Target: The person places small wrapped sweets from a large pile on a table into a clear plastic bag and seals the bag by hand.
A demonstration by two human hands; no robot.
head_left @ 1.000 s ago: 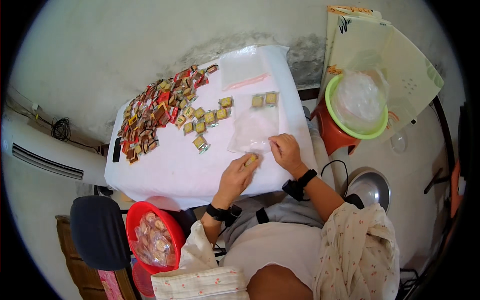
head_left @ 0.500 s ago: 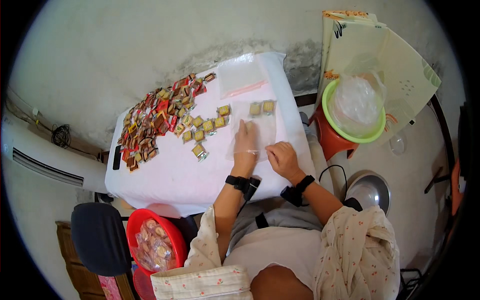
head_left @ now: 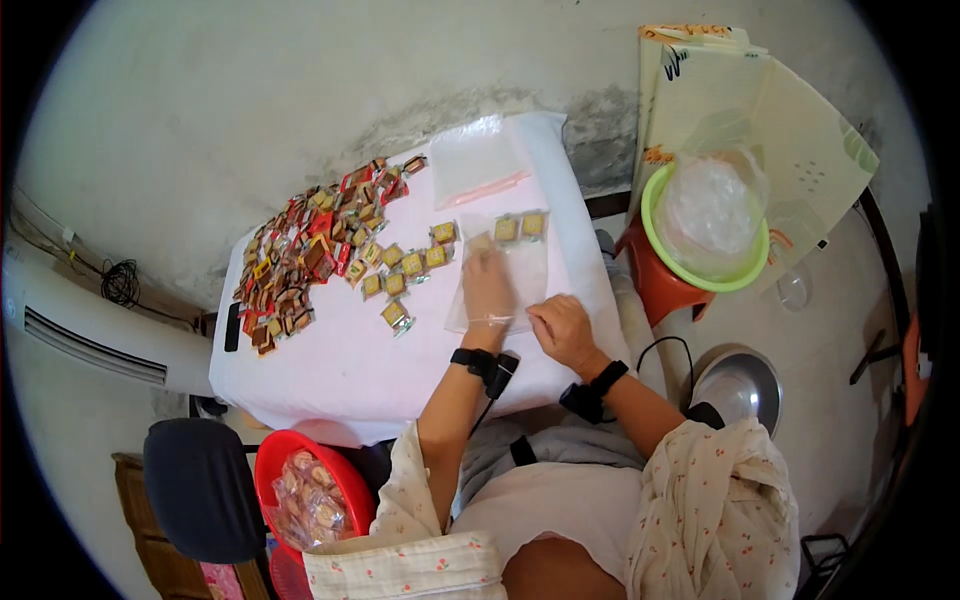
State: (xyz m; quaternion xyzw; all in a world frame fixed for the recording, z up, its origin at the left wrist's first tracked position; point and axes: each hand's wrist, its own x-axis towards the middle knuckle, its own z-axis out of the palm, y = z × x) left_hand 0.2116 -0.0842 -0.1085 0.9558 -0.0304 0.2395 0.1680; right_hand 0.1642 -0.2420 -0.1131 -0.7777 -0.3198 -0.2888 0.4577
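A clear plastic bag (head_left: 530, 275) lies on the white-clothed table in front of me. Two yellow wrapped biscuits (head_left: 520, 227) sit side by side in its far right end. My left hand (head_left: 487, 290), slightly smeared by motion, reaches into the bag with its fingers closed on another wrapped biscuit (head_left: 481, 243), at the far left corner. At the bag's near right edge, my right hand (head_left: 563, 330) is closed, pinching the plastic. Several more yellow wrapped biscuits (head_left: 412, 263) are scattered just left of the bag.
A heap of wrapped snacks (head_left: 300, 260) covers the table's left side, beside a black phone (head_left: 232, 328). Flat clear bags (head_left: 480, 165) lie at the back. A red basin (head_left: 360, 490) of packets stands lower left; a green basin (head_left: 655, 235) holding plastic is at right.
My left hand has shifted the biscuit left inside the bag, toward its far left corner. My right hand has stayed at the bag's edge.
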